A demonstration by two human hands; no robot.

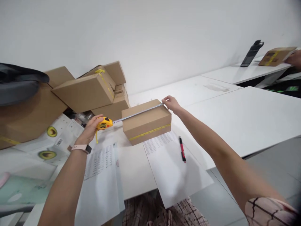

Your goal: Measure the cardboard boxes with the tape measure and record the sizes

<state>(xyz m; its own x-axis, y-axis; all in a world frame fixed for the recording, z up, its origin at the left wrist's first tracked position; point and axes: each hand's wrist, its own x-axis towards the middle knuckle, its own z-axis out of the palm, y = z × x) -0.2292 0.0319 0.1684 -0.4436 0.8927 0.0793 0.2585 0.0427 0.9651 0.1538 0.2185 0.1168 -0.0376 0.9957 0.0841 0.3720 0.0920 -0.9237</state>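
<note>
My left hand (91,128) is closed around a yellow tape measure (105,123), left of a brown cardboard box (147,122). Its metal blade (142,111) is drawn out across the box's top to the far right edge. There my right hand (171,103) pinches the blade's end between thumb and fingers. A strip of yellow tape runs along the box's near side. Just in front lies a printed sheet (174,175), partly under the box, with a red and black pen (182,149) on it. Another printed sheet (101,185) lies below my left hand.
Several cardboard boxes (84,94) are piled at the left against the wall, beside white cartons with avocado pictures (53,147). A dark bottle (251,54) and a taped box (274,57) stand at the far right, where another person's hand (294,59) shows.
</note>
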